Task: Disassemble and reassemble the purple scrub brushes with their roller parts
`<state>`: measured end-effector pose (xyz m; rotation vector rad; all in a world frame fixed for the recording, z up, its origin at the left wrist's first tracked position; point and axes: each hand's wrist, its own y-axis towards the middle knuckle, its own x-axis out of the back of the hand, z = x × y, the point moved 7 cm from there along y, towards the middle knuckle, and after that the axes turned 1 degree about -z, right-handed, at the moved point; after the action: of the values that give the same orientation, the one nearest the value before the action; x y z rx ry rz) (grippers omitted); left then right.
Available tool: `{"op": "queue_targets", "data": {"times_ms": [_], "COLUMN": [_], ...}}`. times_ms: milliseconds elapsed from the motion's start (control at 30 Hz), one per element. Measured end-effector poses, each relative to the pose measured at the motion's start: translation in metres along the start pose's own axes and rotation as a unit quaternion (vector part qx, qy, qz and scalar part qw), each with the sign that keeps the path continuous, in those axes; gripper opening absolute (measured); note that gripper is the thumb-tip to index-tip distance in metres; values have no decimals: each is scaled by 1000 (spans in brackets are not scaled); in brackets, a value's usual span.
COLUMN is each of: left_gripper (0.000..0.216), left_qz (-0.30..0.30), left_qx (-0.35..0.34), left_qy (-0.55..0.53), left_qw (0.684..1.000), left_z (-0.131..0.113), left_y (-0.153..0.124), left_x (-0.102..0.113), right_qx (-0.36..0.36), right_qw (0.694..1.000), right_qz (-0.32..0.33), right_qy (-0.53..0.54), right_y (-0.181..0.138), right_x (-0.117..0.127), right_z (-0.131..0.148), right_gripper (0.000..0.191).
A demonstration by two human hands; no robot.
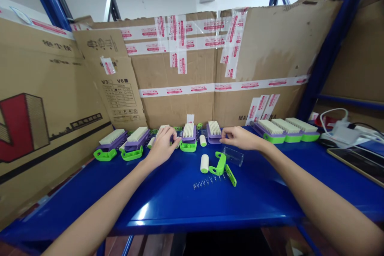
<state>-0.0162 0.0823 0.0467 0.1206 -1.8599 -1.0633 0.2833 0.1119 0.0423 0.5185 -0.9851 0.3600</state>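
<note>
My left hand (163,144) is over the row of parts, its fingers curled in front of a brush with cream bristles (164,127). Whatever lies under those fingers is hidden. At the right edge of a purple-based brush (214,129), my right hand (237,137) has its fingertips pinched together. Between my hands stands another brush (188,131) with a green handle piece in front. Nearer me lie a cream roller (204,164), a green bracket (220,164), a flat green piece (231,175), a metal spring (207,182) and a clear plastic box (233,156).
Two brushes with green handles (135,138) stand at the left of the blue table (168,208). Three more (270,128) sit at the right, near a white charger with cables (342,130) and a phone-like device (357,164). Cardboard walls (180,108) enclose the back and left.
</note>
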Motion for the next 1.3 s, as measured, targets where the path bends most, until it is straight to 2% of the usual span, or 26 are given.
{"op": "queue_targets", "data": {"times_ms": [100, 200, 333, 600, 833, 1000, 1167, 1300], "left_gripper": [28, 31, 32, 31, 30, 27, 26, 23], "left_qz": [-24, -32, -15, 12, -13, -50, -83, -83], "left_qx": [6, 9, 4, -13, 1, 35, 79, 97], "left_qy": [4, 5, -3, -23, -12, 27, 52, 38], "left_qw": [1000, 999, 1000, 1000, 1000, 998, 992, 991], "left_z": [0, 2, 4, -2, 1, 6, 11, 14], "left_y": [2, 3, 4, 1, 2, 3, 0, -3], "left_x": [6, 8, 8, 10, 10, 17, 25, 27], "right_qx": [-17, -40, -76, -89, -114, -119, -128, -144], "right_qw": [999, 995, 984, 973, 962, 963, 974, 979], "right_qz": [22, 85, 161, 212, 246, 238, 185, 143], "right_qy": [31, 30, 26, 34, 33, 38, 25, -19], "right_y": [-1, -5, -13, -18, -23, -25, -23, -21], "right_x": [3, 2, 0, -5, -6, -2, 6, 13], "right_z": [-5, -16, -26, -26, -25, -26, -36, -41], "right_gripper": [32, 41, 54, 65, 67, 51, 40, 38]}}
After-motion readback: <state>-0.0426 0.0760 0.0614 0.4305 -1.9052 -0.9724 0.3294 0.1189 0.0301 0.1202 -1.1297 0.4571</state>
